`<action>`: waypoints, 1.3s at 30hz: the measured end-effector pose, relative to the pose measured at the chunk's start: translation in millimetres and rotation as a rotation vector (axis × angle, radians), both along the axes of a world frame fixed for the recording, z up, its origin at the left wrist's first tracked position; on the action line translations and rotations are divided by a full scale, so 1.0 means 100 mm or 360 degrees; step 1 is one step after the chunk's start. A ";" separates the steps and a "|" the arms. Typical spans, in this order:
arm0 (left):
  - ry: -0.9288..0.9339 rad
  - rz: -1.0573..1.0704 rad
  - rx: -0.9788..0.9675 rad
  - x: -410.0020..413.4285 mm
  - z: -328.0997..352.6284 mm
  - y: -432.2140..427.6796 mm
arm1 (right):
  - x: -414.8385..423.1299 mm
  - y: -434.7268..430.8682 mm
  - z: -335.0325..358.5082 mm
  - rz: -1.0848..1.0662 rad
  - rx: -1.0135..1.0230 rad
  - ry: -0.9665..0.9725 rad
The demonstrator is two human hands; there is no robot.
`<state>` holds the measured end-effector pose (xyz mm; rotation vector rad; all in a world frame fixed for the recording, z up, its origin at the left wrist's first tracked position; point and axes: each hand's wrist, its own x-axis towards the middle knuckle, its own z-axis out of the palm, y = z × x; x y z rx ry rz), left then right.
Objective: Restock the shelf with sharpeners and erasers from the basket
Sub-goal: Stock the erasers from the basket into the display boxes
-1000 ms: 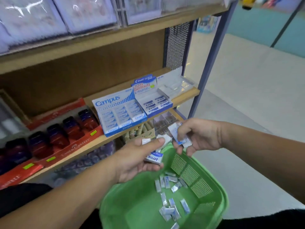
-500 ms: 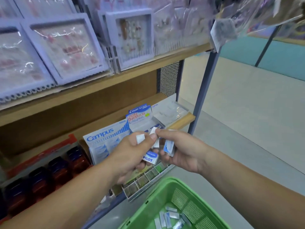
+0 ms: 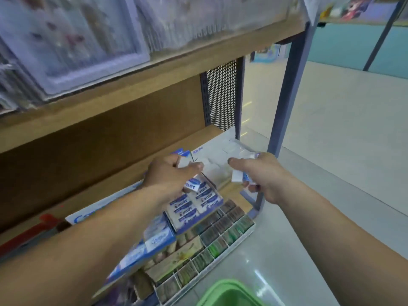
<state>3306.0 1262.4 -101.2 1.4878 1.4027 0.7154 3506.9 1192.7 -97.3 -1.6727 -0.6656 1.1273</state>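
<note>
Here both hands (image 3: 170, 176) (image 3: 263, 176) grip erasers (image 3: 191, 186) above shelf (image 3: 123, 171).

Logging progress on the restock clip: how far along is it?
Done: the PILOT display box on the shelf already holds rows of erasers. In hand: left hand and right hand each grip erasers at the shelf. Left: placing those, plus whatever remains in the green basket, whose inside is barely in view.

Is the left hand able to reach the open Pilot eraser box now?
Probably yes: the left hand hovers over the eraser box, with nothing between them, though it holds erasers.
</note>
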 end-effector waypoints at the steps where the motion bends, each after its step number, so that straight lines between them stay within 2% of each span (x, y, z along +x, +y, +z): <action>1: 0.0056 -0.0008 0.0036 0.05 0.00 0.12 | 0.07 0.06 -0.06 0.0024 0.0061 -0.0071; 5: 0.0275 -0.0126 0.0136 0.29 -0.08 0.42 | 0.25 0.23 -0.25 0.0145 0.0224 -0.0134; 7: 0.0393 -0.0141 0.0227 0.37 -0.17 0.48 | 0.32 0.27 -0.33 0.0129 0.0266 -0.0290; 10: 0.0522 -0.0103 0.0387 0.44 -0.30 0.57 | 0.31 0.29 -0.44 0.0102 0.0358 -0.0391; 13: 0.0550 0.0009 0.0462 0.44 -0.38 0.60 | 0.20 0.31 -0.56 0.0212 0.0366 -0.0443; 23: 0.0587 0.0034 0.0275 0.51 -0.40 0.62 | 0.19 0.35 -0.72 0.0254 0.0317 -0.0201; 29: 0.0810 -0.0018 0.0318 0.56 -0.36 0.56 | 0.21 0.30 -0.74 0.0276 0.0318 -0.0019; 33: 0.0588 -0.0167 0.0350 0.52 -0.27 0.47 | 0.25 0.26 -0.61 0.0253 0.0272 0.0077; 36: 0.0354 -0.0469 0.0097 0.43 -0.19 0.28 | 0.23 0.25 -0.41 0.0354 0.0325 0.0108; 39: 0.0127 -0.0458 -0.0104 0.31 -0.17 0.14 | 0.12 0.21 -0.24 0.0656 0.0277 0.0150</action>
